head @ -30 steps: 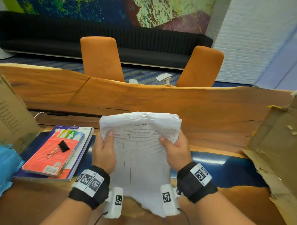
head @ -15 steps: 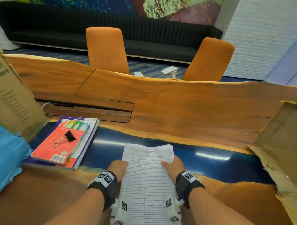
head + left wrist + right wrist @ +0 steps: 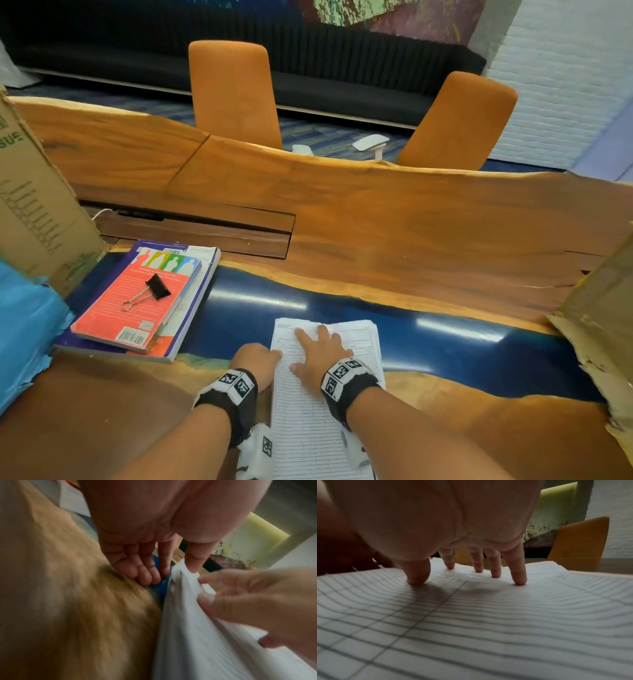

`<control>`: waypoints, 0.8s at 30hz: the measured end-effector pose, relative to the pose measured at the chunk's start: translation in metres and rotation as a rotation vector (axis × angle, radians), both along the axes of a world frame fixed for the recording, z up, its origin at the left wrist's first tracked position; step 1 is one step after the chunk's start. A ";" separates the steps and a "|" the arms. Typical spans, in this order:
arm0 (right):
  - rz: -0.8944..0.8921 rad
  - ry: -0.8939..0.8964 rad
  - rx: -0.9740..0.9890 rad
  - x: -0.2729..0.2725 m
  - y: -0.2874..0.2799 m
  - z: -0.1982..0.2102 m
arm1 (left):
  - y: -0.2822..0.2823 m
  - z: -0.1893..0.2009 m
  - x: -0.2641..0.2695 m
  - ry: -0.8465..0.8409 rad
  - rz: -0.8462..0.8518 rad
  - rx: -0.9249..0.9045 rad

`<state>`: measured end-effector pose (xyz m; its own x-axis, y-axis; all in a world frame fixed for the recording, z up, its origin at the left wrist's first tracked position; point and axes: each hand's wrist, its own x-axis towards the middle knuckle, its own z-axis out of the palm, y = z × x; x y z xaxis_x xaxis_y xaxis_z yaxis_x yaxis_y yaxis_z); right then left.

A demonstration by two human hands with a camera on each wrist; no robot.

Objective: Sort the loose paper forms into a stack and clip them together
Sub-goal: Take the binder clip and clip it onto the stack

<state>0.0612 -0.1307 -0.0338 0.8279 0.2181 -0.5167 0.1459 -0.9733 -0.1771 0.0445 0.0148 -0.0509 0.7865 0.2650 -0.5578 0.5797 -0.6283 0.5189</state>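
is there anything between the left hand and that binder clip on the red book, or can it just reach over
Nothing visible blocks it. The left hand rests at the left edge of the paper stack, and the binder clip lies exposed on the red book to its left. Only bare blue tabletop and the books' edge lie between.

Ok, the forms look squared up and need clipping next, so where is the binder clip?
In the head view the binder clip lies on the red book, on the table left of the stack of forms, out of both hands.
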 end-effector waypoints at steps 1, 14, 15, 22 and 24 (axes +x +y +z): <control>0.011 0.005 -0.025 0.002 0.000 -0.001 | 0.010 0.004 0.002 -0.057 0.041 0.024; 0.036 -0.011 -0.060 0.010 0.002 -0.004 | 0.175 0.056 0.052 0.007 0.023 0.530; 0.029 -0.011 -0.047 0.011 0.001 -0.004 | 0.176 0.053 0.051 -0.005 0.006 0.555; -0.102 -0.042 0.105 0.012 -0.018 0.004 | 0.172 0.058 0.038 -0.085 0.000 0.642; -0.143 -0.046 0.190 0.011 -0.025 0.008 | 0.170 0.063 0.033 -0.128 0.048 0.584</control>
